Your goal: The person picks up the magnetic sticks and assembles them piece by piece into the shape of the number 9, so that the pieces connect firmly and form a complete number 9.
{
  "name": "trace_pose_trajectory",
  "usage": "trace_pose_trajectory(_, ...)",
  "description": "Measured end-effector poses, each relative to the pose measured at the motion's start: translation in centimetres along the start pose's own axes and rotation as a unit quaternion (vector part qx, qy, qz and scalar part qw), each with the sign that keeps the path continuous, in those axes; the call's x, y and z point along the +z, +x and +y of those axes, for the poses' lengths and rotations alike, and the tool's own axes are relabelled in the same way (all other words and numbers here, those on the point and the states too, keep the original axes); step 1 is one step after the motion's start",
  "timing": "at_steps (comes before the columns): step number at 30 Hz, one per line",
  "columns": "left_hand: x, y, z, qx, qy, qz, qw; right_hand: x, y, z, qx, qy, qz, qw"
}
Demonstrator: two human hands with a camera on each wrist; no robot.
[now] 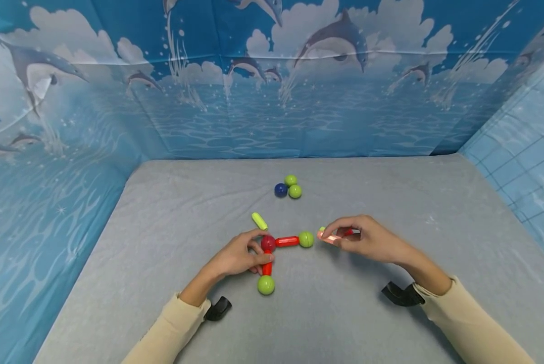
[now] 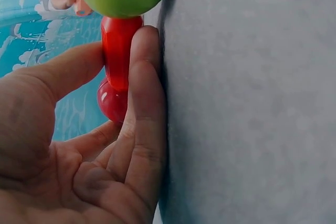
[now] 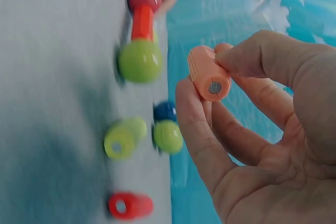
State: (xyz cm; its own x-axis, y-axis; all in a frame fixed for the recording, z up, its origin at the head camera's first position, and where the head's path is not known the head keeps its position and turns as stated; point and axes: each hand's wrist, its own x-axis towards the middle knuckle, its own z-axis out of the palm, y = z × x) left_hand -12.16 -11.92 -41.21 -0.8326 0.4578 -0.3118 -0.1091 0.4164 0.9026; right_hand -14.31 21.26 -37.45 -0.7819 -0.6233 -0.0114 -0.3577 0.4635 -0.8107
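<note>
My left hand grips a joined piece on the grey cloth: a dark red ball with two red magnetic rods. One red rod points right to a green ball; the other red rod, between my thumb and fingers, leads to a nearer green ball. My right hand pinches an orange magnetic rod above the cloth, its round metal end showing. This rod is apart from the right-hand green ball. Beyond the left hand lies a lime rod.
Farther back sit a blue ball and two green balls. Near the right hand, another lime rod and a loose red rod lie on the cloth. A dolphin-print curtain hangs behind.
</note>
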Motion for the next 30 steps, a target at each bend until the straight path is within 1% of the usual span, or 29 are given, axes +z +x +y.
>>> trace_pose_trajectory(4, -0.1, 0.1, 0.0, 0.004, -0.001, 0.002, 1.0, 1.2, 0.3, -0.6, -0.014, 0.014, -0.031, 0.9993)
trace_pose_trajectory(9, -0.1, 0.0, -0.1, -0.001, -0.006, 0.001, 1.0, 2.5, 0.5, -1.0, -0.015, 0.035, -0.071, 0.9968)
trace_pose_trajectory(12, 0.0, -0.1, -0.1, -0.004, -0.003, -0.001, 1.0, 3.2, 0.3, -1.2, -0.014, 0.04, -0.08, 0.9959)
trace_pose_trajectory(21, 0.1, 0.1, 0.0, 0.002, -0.001, 0.002, 1.0, 4.6, 0.2, -1.9, -0.006, 0.054, -0.113, 0.9921)
trace_pose_trajectory(25, 0.2, 0.2, -0.2, 0.005, 0.001, 0.0, 1.0, 5.2, 0.3, -2.1, -0.01, 0.061, -0.12, 0.9909)
trace_pose_trajectory(30, 0.1, 0.2, -0.3, 0.008, -0.002, 0.001, 1.0, 6.4, 0.8, -2.2, -0.019, 0.071, -0.142, 0.9872)
